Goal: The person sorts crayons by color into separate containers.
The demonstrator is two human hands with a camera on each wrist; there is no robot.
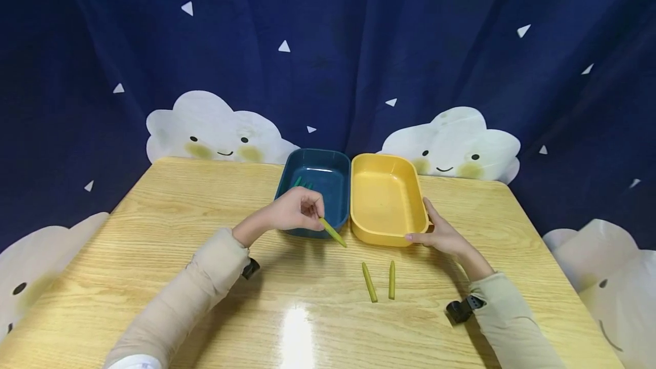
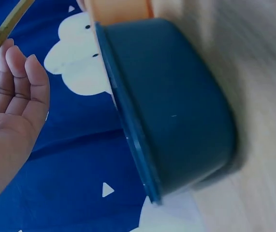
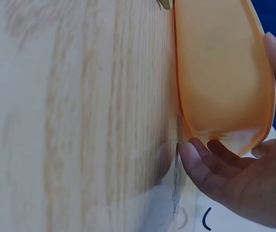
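Observation:
My left hand (image 1: 298,209) pinches one end of a yellow-green crayon (image 1: 333,232) between thumb and fingertips. The crayon slants down toward the near edge of the yellow box, over the near right corner of the dark blue box (image 2: 186,106). Inside the blue box (image 1: 330,189) lie several green crayons (image 1: 298,181), partly hidden by this hand. At the near right corner of the yellow box (image 1: 384,201), my right hand (image 1: 442,233) grips the wall, its thumb on the rim and its fingers around the side. Two more yellow-green crayons, a left one (image 1: 369,282) and a right one (image 1: 392,279), lie in front.
Both boxes stand side by side near the far edge of the wooden table (image 1: 205,204). Behind the table hangs a dark blue curtain (image 1: 328,73) with white clouds and triangles. Each wrist carries a small black camera (image 1: 459,311).

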